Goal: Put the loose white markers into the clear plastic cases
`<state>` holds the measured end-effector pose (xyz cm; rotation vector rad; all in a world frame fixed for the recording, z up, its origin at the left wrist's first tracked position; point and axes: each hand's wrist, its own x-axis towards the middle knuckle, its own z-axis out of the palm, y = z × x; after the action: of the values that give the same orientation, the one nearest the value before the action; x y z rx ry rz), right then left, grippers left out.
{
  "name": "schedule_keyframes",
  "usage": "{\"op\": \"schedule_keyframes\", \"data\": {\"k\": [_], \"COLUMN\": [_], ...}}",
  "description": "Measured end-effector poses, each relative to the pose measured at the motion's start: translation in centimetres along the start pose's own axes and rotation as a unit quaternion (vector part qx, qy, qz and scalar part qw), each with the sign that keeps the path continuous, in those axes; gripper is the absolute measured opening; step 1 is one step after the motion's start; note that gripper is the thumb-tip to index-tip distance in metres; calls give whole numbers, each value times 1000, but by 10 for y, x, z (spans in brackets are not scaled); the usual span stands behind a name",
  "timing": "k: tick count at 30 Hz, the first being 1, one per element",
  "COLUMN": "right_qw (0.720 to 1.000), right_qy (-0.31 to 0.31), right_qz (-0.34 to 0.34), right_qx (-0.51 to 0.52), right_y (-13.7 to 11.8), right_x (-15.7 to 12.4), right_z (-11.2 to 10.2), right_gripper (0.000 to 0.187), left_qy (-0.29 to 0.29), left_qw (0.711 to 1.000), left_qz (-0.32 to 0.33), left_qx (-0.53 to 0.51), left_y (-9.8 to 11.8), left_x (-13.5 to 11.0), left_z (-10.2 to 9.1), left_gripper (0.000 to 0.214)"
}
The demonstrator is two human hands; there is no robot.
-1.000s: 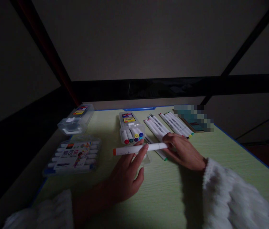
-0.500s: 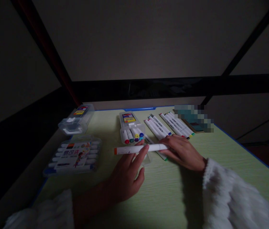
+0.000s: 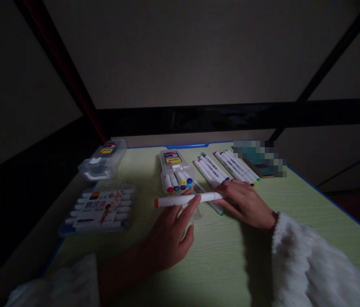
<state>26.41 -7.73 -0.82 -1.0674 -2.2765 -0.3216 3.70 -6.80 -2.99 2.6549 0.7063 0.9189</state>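
A white marker (image 3: 175, 201) with an orange end lies nearly level across both hands, above the table. My right hand (image 3: 246, 202) is closed on its right end, fingertips partly hidden. My left hand (image 3: 171, 241) grips the barrel between its fingers, the index in front and others behind. Just beyond is a clear plastic case (image 3: 177, 168) with several markers inside, their coloured ends facing me. Part of a clear plastic piece (image 3: 198, 212) shows behind my left fingers. Beside my right hand, a green-ended marker (image 3: 216, 207) rests on the table, partly covered.
Two groups of loose markers, a nearer one (image 3: 211, 170) and a farther one (image 3: 239, 166), lie beyond my right hand. A teal, partly blurred flat object (image 3: 259, 164) is at the back right. On the left are a clear case (image 3: 103, 162) and a filled marker box (image 3: 98, 209).
The orange-ended marker has shifted very slightly to the right with my fingers still on it. Otherwise both hands and the cases stay nearly where they were.
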Motion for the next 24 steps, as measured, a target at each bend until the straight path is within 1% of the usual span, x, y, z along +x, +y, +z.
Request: {"op": "schedule_keyframes", "data": {"k": [7, 10, 16, 24], "right_qw": [1000, 1000, 999, 998], "right_qy": [9, 15, 35, 61], "right_qz": [8, 8, 6, -1], "right_qx": [-2, 3, 2, -16], "right_y": [0, 1, 3, 6], "right_x": [-1, -1, -3, -7], "right_z": [0, 0, 2, 4], "right_gripper": [18, 13, 4, 6], "left_qy": [1, 7, -7, 3], "left_qw": [1000, 1000, 1000, 1000], "left_qz": [7, 9, 3, 1], "left_qx": [4, 9, 13, 9], "left_y": [0, 0, 0, -1], "left_x": [0, 0, 0, 0], "left_z": [0, 0, -1, 0], "left_gripper": [67, 68, 67, 67]}}
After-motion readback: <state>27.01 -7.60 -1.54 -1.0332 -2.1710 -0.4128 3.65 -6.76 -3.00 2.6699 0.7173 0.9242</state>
